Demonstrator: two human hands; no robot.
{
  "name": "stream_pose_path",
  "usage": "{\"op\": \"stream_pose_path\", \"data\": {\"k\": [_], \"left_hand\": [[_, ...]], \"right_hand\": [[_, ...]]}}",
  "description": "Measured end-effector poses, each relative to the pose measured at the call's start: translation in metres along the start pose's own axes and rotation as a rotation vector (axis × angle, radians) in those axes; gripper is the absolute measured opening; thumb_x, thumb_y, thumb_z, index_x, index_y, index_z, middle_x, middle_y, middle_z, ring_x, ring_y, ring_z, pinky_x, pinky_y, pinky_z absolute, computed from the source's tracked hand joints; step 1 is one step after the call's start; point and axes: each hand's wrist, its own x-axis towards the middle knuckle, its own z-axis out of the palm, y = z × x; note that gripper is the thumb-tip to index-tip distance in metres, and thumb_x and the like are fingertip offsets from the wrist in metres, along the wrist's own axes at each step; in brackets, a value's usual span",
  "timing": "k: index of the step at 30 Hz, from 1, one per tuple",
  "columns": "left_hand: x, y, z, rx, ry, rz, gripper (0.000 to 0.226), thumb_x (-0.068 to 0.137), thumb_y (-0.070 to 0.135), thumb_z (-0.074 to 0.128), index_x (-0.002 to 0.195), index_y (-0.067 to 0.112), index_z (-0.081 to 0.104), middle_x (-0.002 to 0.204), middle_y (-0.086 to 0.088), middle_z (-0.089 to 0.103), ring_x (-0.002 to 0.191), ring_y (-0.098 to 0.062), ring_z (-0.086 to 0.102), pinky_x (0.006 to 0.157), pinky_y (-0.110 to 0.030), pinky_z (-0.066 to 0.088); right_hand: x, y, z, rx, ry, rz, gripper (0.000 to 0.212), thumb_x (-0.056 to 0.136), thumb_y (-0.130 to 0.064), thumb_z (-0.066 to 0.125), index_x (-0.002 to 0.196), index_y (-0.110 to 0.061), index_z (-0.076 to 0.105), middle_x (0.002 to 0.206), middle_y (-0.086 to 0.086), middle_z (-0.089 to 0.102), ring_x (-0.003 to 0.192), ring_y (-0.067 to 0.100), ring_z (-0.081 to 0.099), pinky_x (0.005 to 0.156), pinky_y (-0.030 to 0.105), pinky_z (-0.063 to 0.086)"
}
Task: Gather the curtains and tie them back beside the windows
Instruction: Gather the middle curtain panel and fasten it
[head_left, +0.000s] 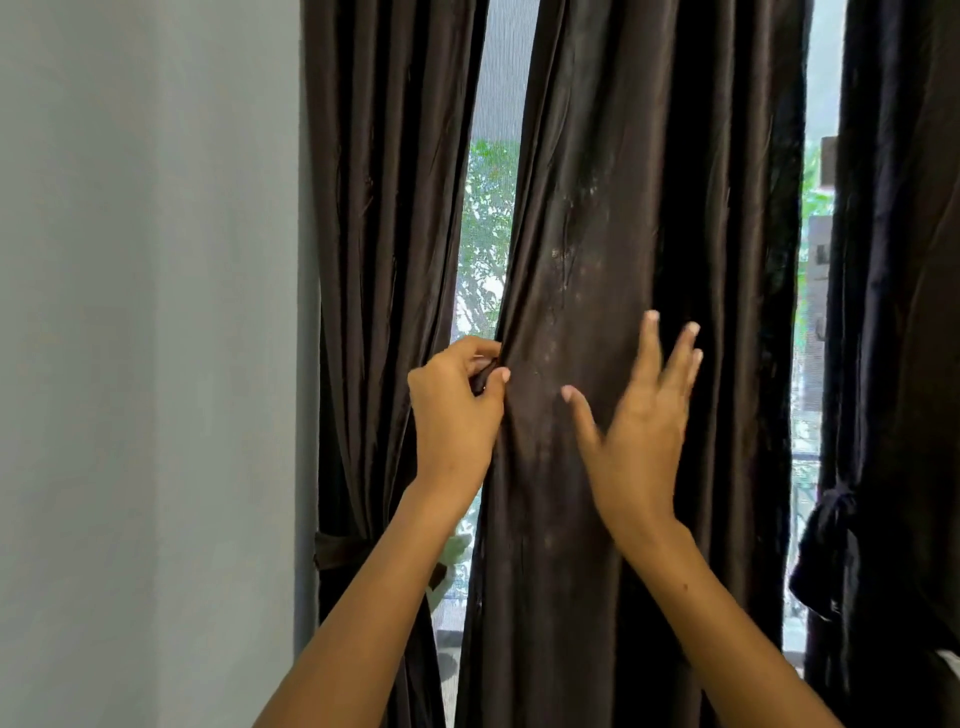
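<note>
Two bare forearms reach up. The left hand (457, 400) pinches the curtain (623, 260) edge. The right hand (639, 415) spreads open fingers (649, 348) before it.

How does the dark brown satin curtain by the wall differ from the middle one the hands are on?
The wall-side dark brown curtain is cinched by a tieback band; the middle dark brown curtain hangs loose. The left hand pinches the middle curtain's edge and the right hand spreads over it; nothing touches the other. Same fabric.
</note>
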Motion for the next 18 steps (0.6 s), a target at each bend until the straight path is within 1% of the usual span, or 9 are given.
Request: {"op": "stream_pose_path", "data": {"k": [2, 3, 4, 5, 7, 9, 11, 14, 18], "left_hand": [[-0.001, 0.000, 0.003, -0.023, -0.016, 0.004, 0.025, 0.079, 0.000, 0.070, 0.094, 0.017, 0.059, 0.072, 0.008, 0.066, 0.063, 0.002, 0.060, 0.063, -0.003, 0.043], [-0.002, 0.001, 0.005, -0.031, -0.028, 0.009, 0.026, 0.079, -0.001, 0.070, 0.093, 0.017, 0.057, 0.069, 0.012, 0.064, 0.062, 0.002, 0.061, 0.062, -0.003, 0.042], [-0.003, 0.002, 0.009, -0.034, -0.040, 0.015, 0.026, 0.079, -0.002, 0.069, 0.095, 0.017, 0.059, 0.068, 0.017, 0.062, 0.064, 0.005, 0.061, 0.064, -0.003, 0.042], [-0.004, 0.003, 0.012, -0.035, -0.049, 0.024, 0.026, 0.079, -0.002, 0.069, 0.098, 0.015, 0.063, 0.069, 0.020, 0.061, 0.067, 0.011, 0.061, 0.067, -0.002, 0.042], [-0.006, 0.006, 0.017, -0.037, -0.053, 0.043, 0.031, 0.080, -0.002, 0.069, 0.108, 0.011, 0.067, 0.075, 0.019, 0.062, 0.074, 0.015, 0.060, 0.073, 0.000, 0.042], [-0.006, 0.007, 0.019, -0.038, -0.048, 0.066, 0.032, 0.081, -0.001, 0.068, 0.111, 0.007, 0.068, 0.084, 0.012, 0.067, 0.081, 0.009, 0.061, 0.076, -0.001, 0.044], [-0.007, 0.005, 0.020, -0.047, -0.049, 0.075, 0.022, 0.085, 0.004, 0.066, 0.106, 0.008, 0.071, 0.088, 0.002, 0.073, 0.080, 0.002, 0.064, 0.077, -0.014, 0.052], [-0.009, 0.003, 0.019, -0.096, -0.037, 0.009, 0.015, 0.090, 0.015, 0.063, 0.100, 0.011, 0.074, 0.080, 0.001, 0.073, 0.073, -0.002, 0.066, 0.073, -0.029, 0.056], [-0.006, 0.001, 0.018, -0.159, -0.062, -0.060, 0.019, 0.080, 0.024, 0.075, 0.092, 0.009, 0.075, 0.076, 0.002, 0.073, 0.072, -0.005, 0.069, 0.073, -0.027, 0.056]], "right_hand": [[0.005, -0.001, -0.004, -0.005, -0.073, 0.138, 0.086, 0.090, -0.024, 0.065, 0.153, -0.016, 0.006, 0.142, 0.017, 0.046, 0.126, 0.033, 0.048, 0.092, 0.040, 0.043], [0.006, -0.002, -0.004, -0.088, -0.122, 0.143, 0.080, 0.092, -0.021, 0.061, 0.153, -0.019, 0.009, 0.120, 0.018, 0.062, 0.107, 0.036, 0.059, 0.078, 0.038, 0.045], [0.006, -0.003, -0.003, -0.194, -0.170, 0.116, 0.071, 0.093, -0.018, 0.056, 0.152, -0.023, 0.017, 0.102, 0.018, 0.067, 0.094, 0.038, 0.063, 0.069, 0.036, 0.042], [0.006, -0.006, -0.002, -0.282, -0.215, 0.070, 0.065, 0.094, -0.015, 0.052, 0.151, -0.026, 0.023, 0.095, 0.017, 0.068, 0.090, 0.038, 0.063, 0.064, 0.034, 0.037], [0.002, -0.014, 0.000, -0.358, -0.305, -0.003, 0.065, 0.094, -0.011, 0.046, 0.151, -0.029, 0.021, 0.099, 0.014, 0.067, 0.093, 0.036, 0.063, 0.062, 0.032, 0.029], [-0.005, -0.019, 0.005, -0.337, -0.351, -0.050, 0.069, 0.094, -0.007, 0.042, 0.153, -0.026, 0.012, 0.106, 0.011, 0.066, 0.095, 0.033, 0.062, 0.062, 0.031, 0.027], [-0.008, -0.023, 0.007, -0.270, -0.361, -0.082, 0.070, 0.094, -0.005, 0.040, 0.153, -0.022, 0.007, 0.112, 0.009, 0.065, 0.095, 0.031, 0.062, 0.062, 0.031, 0.029], [-0.010, -0.017, 0.013, -0.176, -0.340, -0.172, 0.070, 0.092, -0.001, 0.042, 0.153, -0.018, 0.011, 0.126, 0.010, 0.060, 0.094, 0.030, 0.063, 0.062, 0.029, 0.032], [-0.011, -0.010, 0.018, -0.078, -0.399, -0.230, 0.069, 0.090, 0.000, 0.044, 0.151, -0.020, 0.020, 0.140, 0.005, 0.050, 0.102, 0.030, 0.060, 0.063, 0.032, 0.038]]}}
